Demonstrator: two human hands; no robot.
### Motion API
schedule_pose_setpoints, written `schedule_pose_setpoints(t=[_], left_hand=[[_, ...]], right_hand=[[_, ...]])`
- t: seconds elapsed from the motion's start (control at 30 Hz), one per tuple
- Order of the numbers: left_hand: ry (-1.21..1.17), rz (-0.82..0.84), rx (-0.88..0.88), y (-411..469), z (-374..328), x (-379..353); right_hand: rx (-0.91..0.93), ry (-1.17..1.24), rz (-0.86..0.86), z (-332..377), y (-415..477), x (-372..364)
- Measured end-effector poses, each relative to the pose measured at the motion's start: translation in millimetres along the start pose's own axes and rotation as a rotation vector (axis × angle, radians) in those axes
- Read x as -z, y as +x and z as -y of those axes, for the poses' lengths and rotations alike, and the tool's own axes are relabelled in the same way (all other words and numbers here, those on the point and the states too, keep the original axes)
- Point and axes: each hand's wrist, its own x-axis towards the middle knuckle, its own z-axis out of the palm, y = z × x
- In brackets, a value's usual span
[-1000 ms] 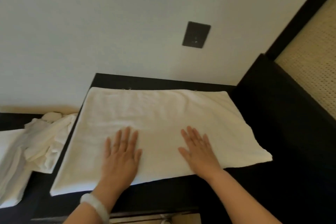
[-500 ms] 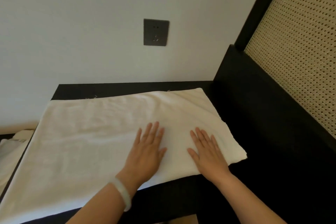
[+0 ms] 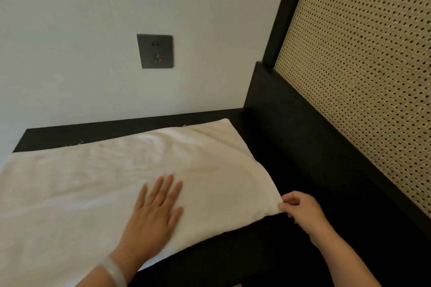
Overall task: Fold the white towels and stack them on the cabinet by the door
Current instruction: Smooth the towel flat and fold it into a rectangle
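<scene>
White towel (image 3: 93, 189) lies spread flat on the black worktop (image 3: 116, 127). It fills the lower left and centre of the frame and runs out past the left edge. The cloth is lightly creased, with a few loose threads along its far edge. A strip of bare worktop shows between that far edge and the wall (image 3: 70, 30).

Left hand (image 3: 151, 214), lower centre: palm down on the towel, fingers straight and slightly fanned, pointing up-frame toward the wall. It is released and presses flat, gripping nothing. The forearm enters from the bottom edge and has a pale translucent bracelet (image 3: 114, 272) at the wrist.

Right hand (image 3: 300, 212), lower right: fingers curled, with thumb and fingertips pinching the towel's near right corner. The corner comes to a point at the thumb. The back of the hand faces up and sits over the dark surface just right of the cloth. The forearm comes in from the bottom right.

The hands are apart, with flat towel between them.

Upper centre: a dark grey wall socket (image 3: 155, 51) on the off-white wall, with two slots above and angled slots below. Any marking on it is too small to read.

Right side: a woven cane panel (image 3: 361, 77) in a black frame (image 3: 279, 18), tilted in this view. A raised black ledge (image 3: 291, 135) below it meets the worktop's right end, just beside the towel's far right corner.
</scene>
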Motion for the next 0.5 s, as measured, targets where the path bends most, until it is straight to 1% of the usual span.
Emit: schedule_pose_setpoints(t=[0.1,0.23,0.3,0.4,0.43,0.5], left_hand=[[-0.006,0.005,0.003,0,-1,1],[-0.012,-0.002,0.0,-1,-1,2],[-0.017,-0.003,0.002,-1,-1,2],[-0.026,-0.006,0.006,-2,-1,2],[-0.025,-0.008,0.006,-2,-1,2],[-0.026,-0.009,0.005,-2,-1,2]], right_hand=[[0.01,0.103,0.022,3,-6,4],[0.0,0.071,0.134,6,-9,4],[0.018,0.07,0.12,7,-9,1],[0.094,0.084,0.0,9,-7,0],[0.097,0.106,0.003,10,-6,1],[0.062,0.156,0.076,11,-6,4]])
